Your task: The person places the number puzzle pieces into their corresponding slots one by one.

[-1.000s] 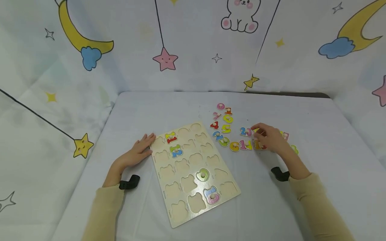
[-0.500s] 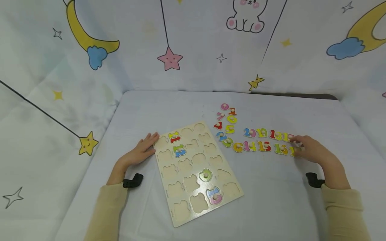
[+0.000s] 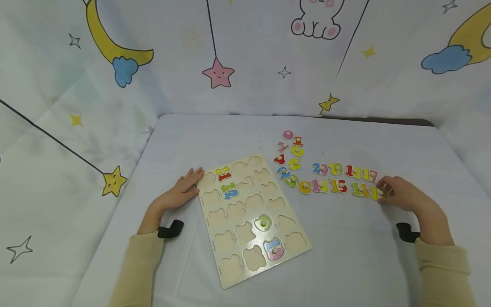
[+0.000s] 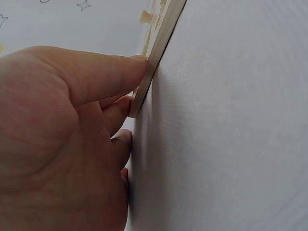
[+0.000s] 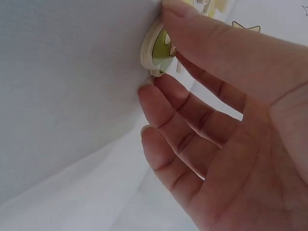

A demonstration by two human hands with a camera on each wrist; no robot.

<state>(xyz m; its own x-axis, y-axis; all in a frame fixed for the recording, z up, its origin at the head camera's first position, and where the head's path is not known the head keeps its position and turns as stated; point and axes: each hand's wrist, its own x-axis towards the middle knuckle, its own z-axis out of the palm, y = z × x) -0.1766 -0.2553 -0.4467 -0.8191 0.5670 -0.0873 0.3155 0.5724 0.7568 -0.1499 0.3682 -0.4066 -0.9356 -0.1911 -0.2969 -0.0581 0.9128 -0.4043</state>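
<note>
A wooden puzzle board (image 3: pixel 210 213) lies on the table, holding an 11 piece (image 3: pixel 223 174), a 12 piece (image 3: pixel 229 191), a green piece (image 3: pixel 263 223) and a pink-blue piece (image 3: pixel 274 249). My left hand (image 3: pixel 186 184) lies flat by the board's upper left corner. Its thumb (image 4: pixel 110 72) presses the board's edge (image 4: pixel 161 43). My right hand (image 3: pixel 399 194) is at the right end of the loose number rows. It pinches a yellow-green number piece (image 3: pixel 377 192) between thumb and forefinger, which shows close up as the piece (image 5: pixel 159 48) in the right wrist view.
Loose number pieces lie right of the board: a cluster of single digits (image 3: pixel 290 153), an upper row (image 3: pixel 344 170) and a lower row (image 3: pixel 326 186). The pale cloth-covered table (image 3: pixel 215 132) ends at a draped backdrop with moons and stars.
My right hand has travelled right along the number rows, from the 20 piece to the far right end, and now pinches the last piece. The left hand has stayed put.
</note>
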